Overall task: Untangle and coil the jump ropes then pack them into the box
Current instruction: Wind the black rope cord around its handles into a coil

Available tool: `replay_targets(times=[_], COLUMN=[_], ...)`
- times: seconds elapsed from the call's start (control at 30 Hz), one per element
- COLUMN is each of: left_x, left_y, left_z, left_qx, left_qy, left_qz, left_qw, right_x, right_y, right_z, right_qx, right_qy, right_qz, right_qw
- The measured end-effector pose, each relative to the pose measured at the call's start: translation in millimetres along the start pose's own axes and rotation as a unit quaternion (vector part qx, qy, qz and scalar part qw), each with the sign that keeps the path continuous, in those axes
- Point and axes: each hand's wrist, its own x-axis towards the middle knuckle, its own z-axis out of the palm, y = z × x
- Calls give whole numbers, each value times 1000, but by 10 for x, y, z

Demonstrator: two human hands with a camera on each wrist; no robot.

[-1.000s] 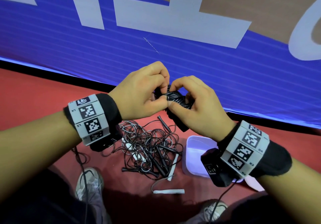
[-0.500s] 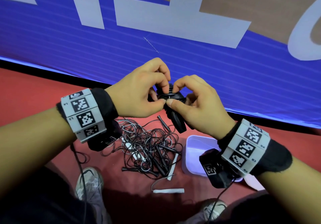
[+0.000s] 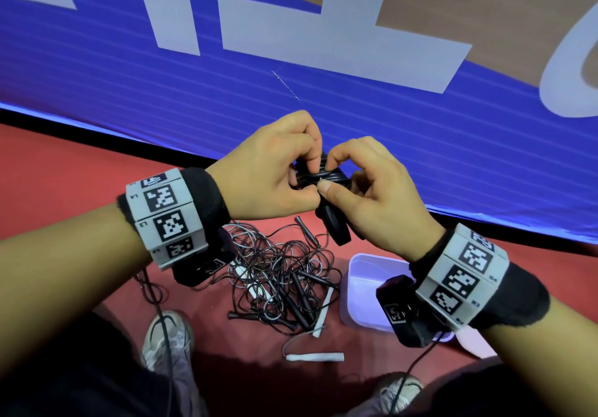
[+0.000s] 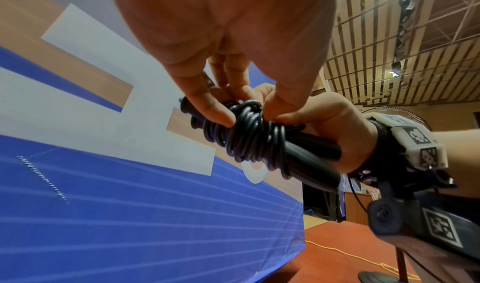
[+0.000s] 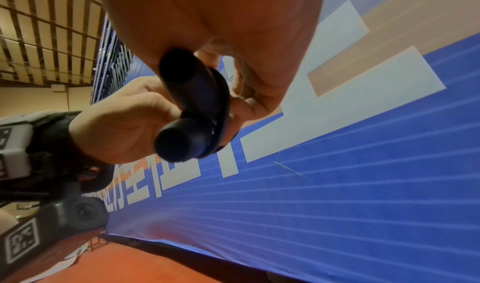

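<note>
Coiled jump rope (image 3: pixel 326 179) & its handles (image 4: pixel 306 160): glossy black. Tangled pile (image 3: pixel 284 274) on floor: black + grey cords, w/ white handles (image 3: pixel 315 357). Box (image 3: pixel 359 290): pale lavender-white. Floor (image 3: pixel 58 170): red. Banner (image 3: pixel 420 144): blue w/ thin light stripes, white lettering, tan blocks. Wrist bands (image 3: pixel 166 216): grey w/ b/w square markers.

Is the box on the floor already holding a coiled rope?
No, the box shows only its bare pale inside, while the one coiled rope is held up between both hands.
</note>
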Motion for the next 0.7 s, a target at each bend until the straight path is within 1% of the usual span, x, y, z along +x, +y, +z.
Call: replay_targets(times=[0.27,0.4,0.47,0.53,0.6,0.7], left_x=[-14,-18,-18,-11,1,7], left_y=[17,-1,-15,-25,-29,-43], left_z=[50,65,68,70,81,82], left_qx=[90,117,118,117,108,61], left_qy=[32,58,82,104,121,120], left_qz=[26,36,44,54,60,61], left_qw=[995,991,989,986,985,989], right_x=[-39,-48,-47,-59,-77,-55], right_y=[-25,-20,-18,-21,-9,55], right_z=[21,30,48,68,77,50], right_qx=[-18,-6,21,49,39,0], right_qy=[-16,-9,-11,-27,-37,-17], right_qz=[-24,-16,-2,12,3,-9], right_qw=[999,1000,1000,998,999,1000])
